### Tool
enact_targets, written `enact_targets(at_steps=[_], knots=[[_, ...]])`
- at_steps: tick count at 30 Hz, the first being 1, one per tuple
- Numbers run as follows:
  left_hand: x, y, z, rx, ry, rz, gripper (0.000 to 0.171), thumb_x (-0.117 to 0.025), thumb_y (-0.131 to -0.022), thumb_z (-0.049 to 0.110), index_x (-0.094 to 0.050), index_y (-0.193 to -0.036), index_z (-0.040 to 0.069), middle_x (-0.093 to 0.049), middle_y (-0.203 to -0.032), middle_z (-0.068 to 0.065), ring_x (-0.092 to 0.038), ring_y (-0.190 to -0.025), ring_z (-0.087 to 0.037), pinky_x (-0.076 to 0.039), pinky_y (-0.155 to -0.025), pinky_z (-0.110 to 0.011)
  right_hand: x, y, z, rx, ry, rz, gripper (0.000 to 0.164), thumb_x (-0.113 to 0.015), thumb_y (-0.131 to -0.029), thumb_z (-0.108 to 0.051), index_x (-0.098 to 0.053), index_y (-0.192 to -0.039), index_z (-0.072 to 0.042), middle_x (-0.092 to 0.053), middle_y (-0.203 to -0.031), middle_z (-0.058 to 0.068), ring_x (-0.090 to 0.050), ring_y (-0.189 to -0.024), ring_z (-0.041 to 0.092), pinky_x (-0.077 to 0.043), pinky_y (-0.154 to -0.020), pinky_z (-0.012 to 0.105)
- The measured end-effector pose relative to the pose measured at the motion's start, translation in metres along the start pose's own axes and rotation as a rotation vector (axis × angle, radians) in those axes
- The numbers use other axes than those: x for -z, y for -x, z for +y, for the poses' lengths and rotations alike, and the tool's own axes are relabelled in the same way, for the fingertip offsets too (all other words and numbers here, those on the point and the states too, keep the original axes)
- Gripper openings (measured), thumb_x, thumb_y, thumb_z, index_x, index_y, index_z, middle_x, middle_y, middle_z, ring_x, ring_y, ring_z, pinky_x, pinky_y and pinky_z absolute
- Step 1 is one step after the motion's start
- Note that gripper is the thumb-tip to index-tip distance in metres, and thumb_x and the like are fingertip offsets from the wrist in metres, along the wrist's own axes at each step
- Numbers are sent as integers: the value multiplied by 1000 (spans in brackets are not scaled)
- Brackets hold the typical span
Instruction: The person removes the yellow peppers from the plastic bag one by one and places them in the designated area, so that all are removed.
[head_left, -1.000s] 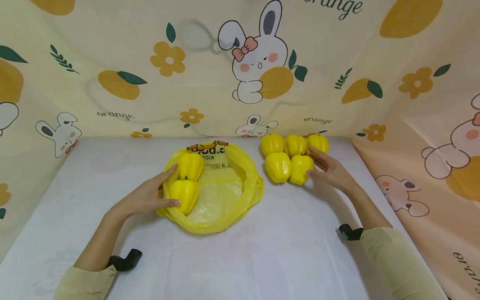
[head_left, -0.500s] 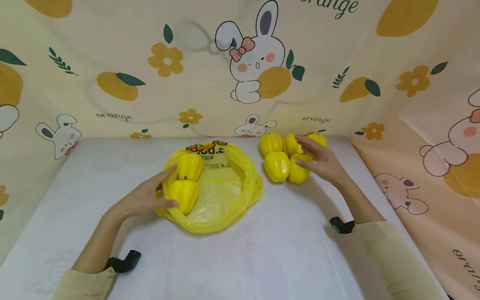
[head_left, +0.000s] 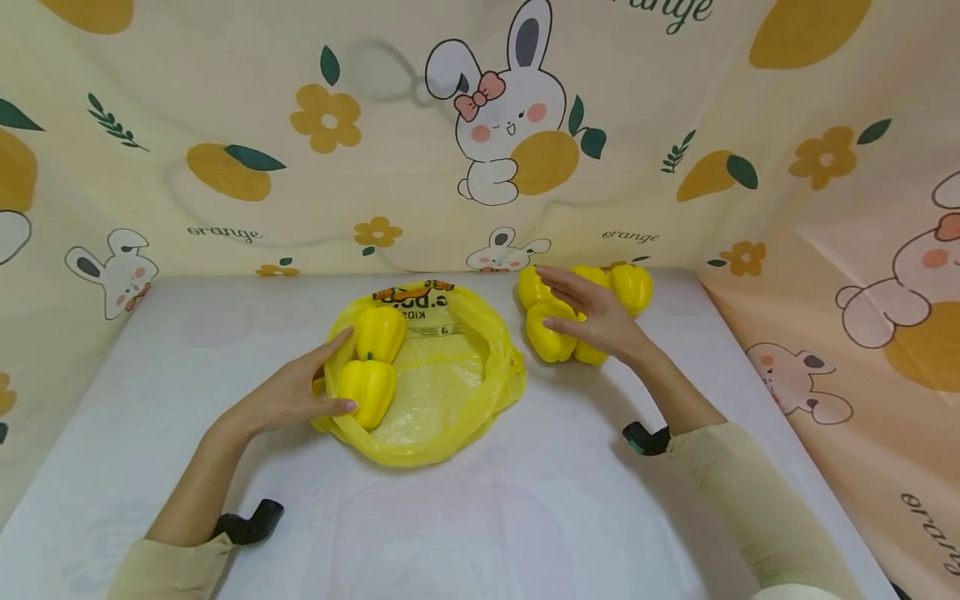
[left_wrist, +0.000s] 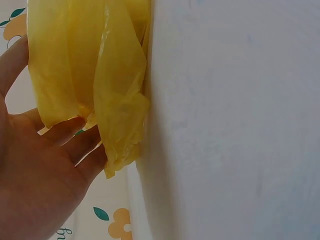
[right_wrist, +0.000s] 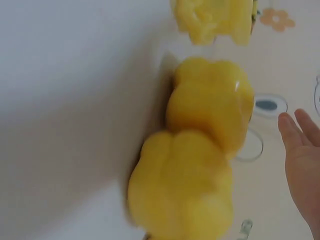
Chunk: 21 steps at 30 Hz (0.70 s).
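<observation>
A yellow plastic bag (head_left: 442, 450) lies on the table with its mouth spread wide. Two yellow bell peppers (head_left: 367, 392) rest inside it along its left side. My left hand (head_left: 281, 396) holds the bag's left rim, its thumb over the edge beside the nearer pepper; in the left wrist view several fingers (left_wrist: 82, 145) reach in under the bag's folds. My right hand (head_left: 603, 321) is over a group of yellow bell peppers (head_left: 551, 333) right of the bag, its fingers extended and nothing held, partly hiding some of them. The right wrist view shows it apart from the peppers (right_wrist: 210, 105).
A white-covered table (head_left: 480, 533) extends under everything. Patterned cloth (head_left: 300, 208) with rabbits and oranges stands along the back and sides. Black camera mounts (head_left: 251, 522) sit on both wrists.
My right hand has drawn away from the right-hand peppers and moved left across the group towards the bag. The left hand, the bag and the peppers in it have stayed in place.
</observation>
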<state>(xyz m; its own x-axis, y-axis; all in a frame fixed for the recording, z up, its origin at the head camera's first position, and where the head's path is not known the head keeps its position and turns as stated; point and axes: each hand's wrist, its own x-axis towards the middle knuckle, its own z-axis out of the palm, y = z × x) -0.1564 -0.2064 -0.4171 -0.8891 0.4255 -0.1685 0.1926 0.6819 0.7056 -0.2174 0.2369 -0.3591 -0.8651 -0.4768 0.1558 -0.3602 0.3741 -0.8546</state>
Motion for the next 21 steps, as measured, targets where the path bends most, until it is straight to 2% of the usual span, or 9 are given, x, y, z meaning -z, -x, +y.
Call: enact_targets(at_steps=[4,10,13,16,21], knots=[[0,1,-1,2,0,3,108,-78,-82,50,-12,-161,19,-19,-162,-23,-19,-146,-48,-18,-115,-67,-14,-13,12,32,-28,-24,67,-70,-89,1,-42,-150,-6,-41,-155,8,-38,-142,29,-30,-118,45],[-3,5,-3,8,1,-5,107,-78,-81,52,-14,-161,19,-21,-161,-24,-20,-145,-48,-19,-113,-68,-42,-25,12,37,-79,-37,64,-73,-91,-9,-47,-149,-15,-45,-152,1,-42,-140,24,-33,-116,40],[-3,5,-4,4,-1,-4,107,-77,-81,52,-14,-161,18,-21,-161,-23,-20,-145,-48,-19,-113,-68,-55,-32,10,72,-84,-55,63,-74,-90,-12,-48,-148,-15,-44,-153,0,-42,-140,26,-34,-116,39],[-2,4,-4,-8,-5,4,106,-78,-82,51,-15,-161,18,-22,-161,-23,-20,-146,-48,-19,-114,-67,-64,-40,7,114,-76,-74,61,-74,-90,-11,-49,-147,-10,-44,-152,3,-43,-139,28,-35,-115,39],[-1,2,-4,-16,-19,9,107,-77,-81,52,-14,-161,20,-22,-161,-23,-21,-145,-48,-19,-114,-68,-76,-51,1,120,-79,-115,60,-74,-90,-8,-50,-145,-7,-48,-149,9,-43,-138,30,-34,-116,40]])
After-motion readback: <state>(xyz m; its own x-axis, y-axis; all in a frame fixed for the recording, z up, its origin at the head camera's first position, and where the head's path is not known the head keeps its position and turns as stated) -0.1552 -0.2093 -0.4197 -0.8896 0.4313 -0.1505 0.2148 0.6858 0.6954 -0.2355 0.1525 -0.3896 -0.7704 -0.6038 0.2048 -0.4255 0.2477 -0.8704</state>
